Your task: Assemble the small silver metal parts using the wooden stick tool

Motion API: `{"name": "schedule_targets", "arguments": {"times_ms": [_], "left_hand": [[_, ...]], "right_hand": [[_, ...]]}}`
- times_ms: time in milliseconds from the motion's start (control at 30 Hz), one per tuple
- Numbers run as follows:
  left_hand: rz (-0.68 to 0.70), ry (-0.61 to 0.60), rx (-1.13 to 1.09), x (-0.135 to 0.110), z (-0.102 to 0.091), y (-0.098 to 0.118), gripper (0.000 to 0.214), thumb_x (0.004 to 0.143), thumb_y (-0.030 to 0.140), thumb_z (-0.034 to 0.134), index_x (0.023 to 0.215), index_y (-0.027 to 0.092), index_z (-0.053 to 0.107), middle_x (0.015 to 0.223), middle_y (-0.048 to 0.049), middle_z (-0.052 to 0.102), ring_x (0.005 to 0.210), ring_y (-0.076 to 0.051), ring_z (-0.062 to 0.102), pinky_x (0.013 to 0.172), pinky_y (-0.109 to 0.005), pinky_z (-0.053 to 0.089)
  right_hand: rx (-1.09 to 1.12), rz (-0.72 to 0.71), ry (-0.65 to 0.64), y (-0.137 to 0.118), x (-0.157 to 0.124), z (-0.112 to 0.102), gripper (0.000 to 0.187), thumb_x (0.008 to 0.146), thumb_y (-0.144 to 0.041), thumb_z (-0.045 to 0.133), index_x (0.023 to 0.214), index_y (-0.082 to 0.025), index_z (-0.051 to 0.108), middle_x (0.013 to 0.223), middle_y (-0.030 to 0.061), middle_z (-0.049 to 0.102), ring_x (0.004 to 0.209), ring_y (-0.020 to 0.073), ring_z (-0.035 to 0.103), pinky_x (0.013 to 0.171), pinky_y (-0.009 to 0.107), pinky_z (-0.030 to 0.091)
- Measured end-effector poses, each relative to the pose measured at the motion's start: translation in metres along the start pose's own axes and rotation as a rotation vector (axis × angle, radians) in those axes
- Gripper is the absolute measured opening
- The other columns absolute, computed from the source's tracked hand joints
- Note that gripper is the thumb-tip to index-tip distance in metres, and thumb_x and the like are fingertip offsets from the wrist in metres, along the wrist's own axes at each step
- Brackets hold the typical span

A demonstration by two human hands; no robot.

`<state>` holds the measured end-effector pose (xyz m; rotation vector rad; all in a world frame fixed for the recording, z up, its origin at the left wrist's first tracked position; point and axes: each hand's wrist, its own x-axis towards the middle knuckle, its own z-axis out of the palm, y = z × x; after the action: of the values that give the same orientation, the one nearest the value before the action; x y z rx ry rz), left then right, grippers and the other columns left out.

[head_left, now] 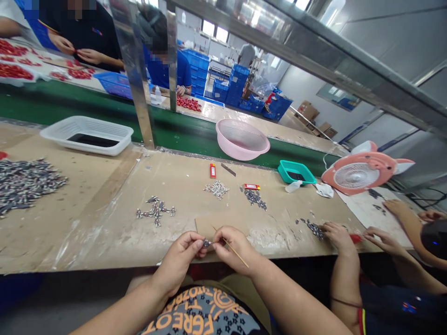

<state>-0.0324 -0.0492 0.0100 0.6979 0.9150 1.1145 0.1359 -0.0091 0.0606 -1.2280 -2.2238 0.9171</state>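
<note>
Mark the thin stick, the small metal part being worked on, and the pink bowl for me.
thin stick [233, 250]: head view, middle of its shaft.
small metal part [206, 243]: head view, its exposed body.
pink bowl [240, 154]: head view, near outer wall.

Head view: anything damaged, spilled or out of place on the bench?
Bench cover is worn: scuffed white patch beside the right hand, which holds a thin stick; the left hand pinches a small metal part. Pink fan looks tipped back at the right. Nothing looks spilled.
</note>
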Motion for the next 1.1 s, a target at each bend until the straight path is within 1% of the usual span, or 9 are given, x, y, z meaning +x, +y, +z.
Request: {"name": "schedule_targets", "arguments": {"times_ms": [233,467,567,667,800,933,1100], "left_hand": [[0.056,0.032,0.072,-0.002,0.001,-0.006,0.014,0.081,0.03,0.062,0.085,0.017,0.062,0.075,-0.0021,0.064,0.076,-0.016,0.057,0.075,-0.029,0.045],[0.075,0.007,0.114,-0.004,0.0,-0.007,0.012,0.081,0.03,0.062,0.085,0.018,0.063,0.077,-0.001,0.064,0.078,-0.015,0.058,0.076,-0.027,0.045],[0.067,-0.003,0.112,-0.005,0.0,-0.008,0.013,0.08,0.029,0.064,0.087,0.019,0.061,0.081,-0.0009,0.065,0.08,-0.015,0.058,0.076,-0.026,0.045],[0.078,-0.007,0.113,-0.005,0.0,-0.01,0.014,0.079,0.028,0.065,0.087,0.02,0.059,0.082,0.0001,0.064,0.08,-0.014,0.057,0.075,-0.026,0.046],[0.117,0.025,0.097,-0.007,0.001,-0.012,0.016,0.079,0.027,0.064,0.091,0.022,0.056,0.083,0.0018,0.062,0.08,-0.013,0.057,0.074,-0.024,0.045],[0.13,0.047,0.099,-0.01,0.0,-0.011,0.019,0.079,0.027,0.064,0.095,0.021,0.055,0.084,0.0005,0.062,0.081,-0.014,0.056,0.075,-0.025,0.045],[0.142,0.088,0.146,-0.011,0.001,-0.012,0.017,0.078,0.027,0.065,0.09,0.02,0.056,0.079,0.0014,0.06,0.076,-0.012,0.054,0.072,-0.022,0.043]], "right_hand": [[-0.03,-0.002,-0.007,-0.003,-0.001,0.004,0.013,0.071,-0.006,0.054,0.074,-0.019,0.051,0.07,-0.0029,0.053,0.067,0.0108,0.052,0.063,0.02,0.039],[-0.005,0.01,-0.036,-0.003,0.0,0.006,0.017,0.07,-0.004,0.051,0.075,-0.019,0.049,0.066,-0.0043,0.052,0.062,0.0094,0.05,0.059,0.018,0.037],[0.004,0.034,-0.047,-0.004,0.0,0.007,0.016,0.07,-0.005,0.052,0.075,-0.019,0.049,0.065,-0.0046,0.052,0.06,0.0091,0.05,0.057,0.018,0.037],[-0.028,0.024,-0.04,-0.006,0.0,0.009,0.015,0.069,-0.006,0.053,0.075,-0.019,0.049,0.066,-0.0041,0.053,0.061,0.01,0.05,0.058,0.019,0.036],[-0.088,-0.037,-0.002,-0.01,-0.002,0.014,0.016,0.07,-0.006,0.053,0.076,-0.02,0.049,0.068,-0.0027,0.055,0.068,0.0123,0.052,0.064,0.022,0.038],[-0.034,-0.054,0.036,-0.009,-0.009,0.014,0.015,0.072,-0.01,0.056,0.081,-0.02,0.049,0.072,-0.0027,0.056,0.07,0.0126,0.052,0.066,0.023,0.039],[0.05,-0.011,0.19,0.006,-0.02,0.007,0.013,0.075,-0.012,0.054,0.085,-0.02,0.05,0.076,-0.001,0.055,0.073,0.0132,0.053,0.068,0.024,0.042]]}}
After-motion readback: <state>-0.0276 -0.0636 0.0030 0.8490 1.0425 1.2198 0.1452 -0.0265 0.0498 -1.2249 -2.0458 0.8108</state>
